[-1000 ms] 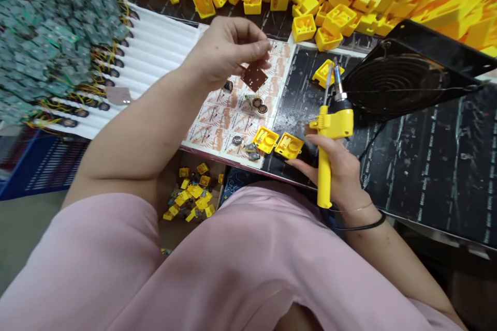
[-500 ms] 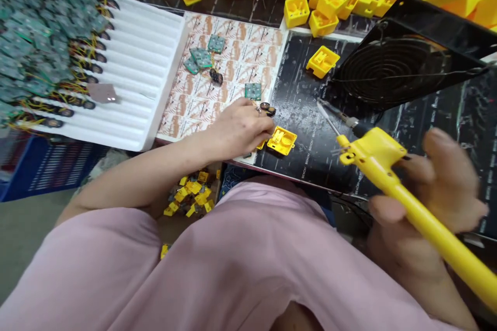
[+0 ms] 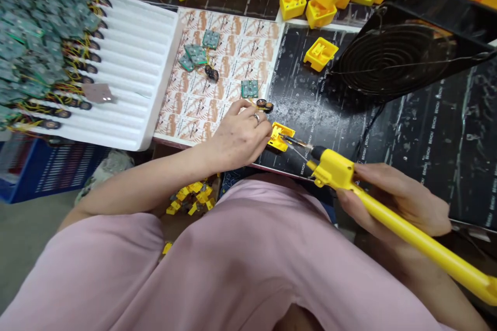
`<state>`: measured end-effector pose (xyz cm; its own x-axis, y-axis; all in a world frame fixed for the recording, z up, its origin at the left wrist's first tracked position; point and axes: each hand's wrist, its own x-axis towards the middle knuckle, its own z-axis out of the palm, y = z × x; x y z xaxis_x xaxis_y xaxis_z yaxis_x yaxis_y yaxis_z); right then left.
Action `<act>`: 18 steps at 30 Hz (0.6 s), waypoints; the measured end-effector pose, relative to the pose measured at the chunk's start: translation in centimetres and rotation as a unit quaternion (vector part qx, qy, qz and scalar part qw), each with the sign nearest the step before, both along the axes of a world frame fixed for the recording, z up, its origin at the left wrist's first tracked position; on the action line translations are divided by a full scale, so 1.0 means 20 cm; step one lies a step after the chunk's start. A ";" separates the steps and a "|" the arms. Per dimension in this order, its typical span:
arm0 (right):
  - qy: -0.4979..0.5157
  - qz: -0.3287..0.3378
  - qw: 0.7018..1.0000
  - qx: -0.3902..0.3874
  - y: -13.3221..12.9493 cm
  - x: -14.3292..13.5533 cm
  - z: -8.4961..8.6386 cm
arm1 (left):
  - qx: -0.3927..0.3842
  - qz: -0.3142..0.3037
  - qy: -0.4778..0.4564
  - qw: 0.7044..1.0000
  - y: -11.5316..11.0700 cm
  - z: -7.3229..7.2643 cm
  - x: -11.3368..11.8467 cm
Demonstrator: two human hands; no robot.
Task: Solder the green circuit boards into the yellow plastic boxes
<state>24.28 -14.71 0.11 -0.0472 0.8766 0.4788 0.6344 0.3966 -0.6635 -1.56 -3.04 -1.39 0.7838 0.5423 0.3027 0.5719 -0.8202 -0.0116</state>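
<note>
My right hand (image 3: 404, 201) is wrapped round a yellow soldering iron (image 3: 337, 168) with a thin solder feed tube beside its tip. The tip reaches into a small open yellow plastic case (image 3: 279, 145) on the black mat. My left hand (image 3: 243, 137) is closed at the case's left edge, fingertips mostly hidden. Just above those fingers lie a green circuit board (image 3: 249, 89) and a pair of round black parts (image 3: 265, 106) with wires. Another yellow case (image 3: 321, 54) sits farther back on the mat.
A black fan (image 3: 388, 59) stands at the back right. Many yellow cases (image 3: 293, 1) are piled along the back. On the left, a white foam tray (image 3: 132, 62) bears heaped circuit boards (image 3: 34, 31). Several more boards (image 3: 196, 54) lie on the patterned sheet. Below is a blue basket (image 3: 58, 165).
My right hand has brought the soldering iron left and down, from above the mat to the yellow case. My left hand has stayed by the case. The view has shifted slightly.
</note>
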 end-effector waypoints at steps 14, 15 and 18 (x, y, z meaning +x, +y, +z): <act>-0.129 0.166 0.975 0.068 0.12 -0.01 0.08 | -0.014 0.025 0.053 0.998 0.00 0.01 0.03; -0.130 0.160 0.977 0.059 0.11 0.01 0.08 | -0.014 0.025 0.055 0.998 0.00 0.01 0.03; -0.111 0.121 0.986 0.038 0.07 0.06 0.05 | -0.001 0.014 0.067 0.998 0.00 0.01 0.03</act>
<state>25.51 -13.22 1.13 -0.3614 0.7886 0.4975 0.6408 0.5976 -0.4819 -0.95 -3.06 -1.12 0.8014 0.5654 0.1950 0.5883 -0.8039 -0.0870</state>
